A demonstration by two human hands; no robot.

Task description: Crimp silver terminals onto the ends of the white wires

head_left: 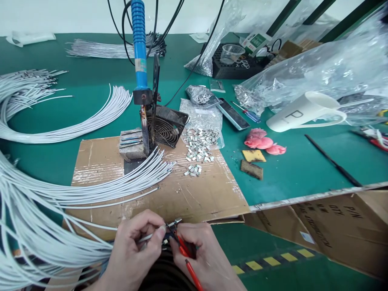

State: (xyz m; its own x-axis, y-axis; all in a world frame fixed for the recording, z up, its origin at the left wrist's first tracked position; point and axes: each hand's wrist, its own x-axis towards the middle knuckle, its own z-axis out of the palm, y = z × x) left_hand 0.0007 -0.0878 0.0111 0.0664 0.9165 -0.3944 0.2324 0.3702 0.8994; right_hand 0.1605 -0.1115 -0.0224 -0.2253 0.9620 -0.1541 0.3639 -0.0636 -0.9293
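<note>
Low in the middle, my left hand (pixel 136 246) pinches a white cable near its end, close to the cardboard's front edge. Beside it my right hand (pixel 201 250) is closed round red-handled pliers (pixel 192 271). The dark jaws meet the cable end at my left fingertips, and a small shiny metal piece (pixel 176 221) shows there. My fingers hide most of the contact. Further back, a soldering iron (pixel 140 60) with a blue handle is mounted tip down beside a metal block (pixel 132 143). Small metal clips (pixel 200 143) lie loose on the cardboard sheet (pixel 212 190).
White cable bundles (pixel 100 194) curve in from the left. A black fan (pixel 166 127) stands behind the iron. To the right lie a phone (pixel 233 114), a screwdriver (pixel 247 112), sponges (pixel 253 156), a tipped white mug (pixel 306 111) and a black rod (pixel 333 161).
</note>
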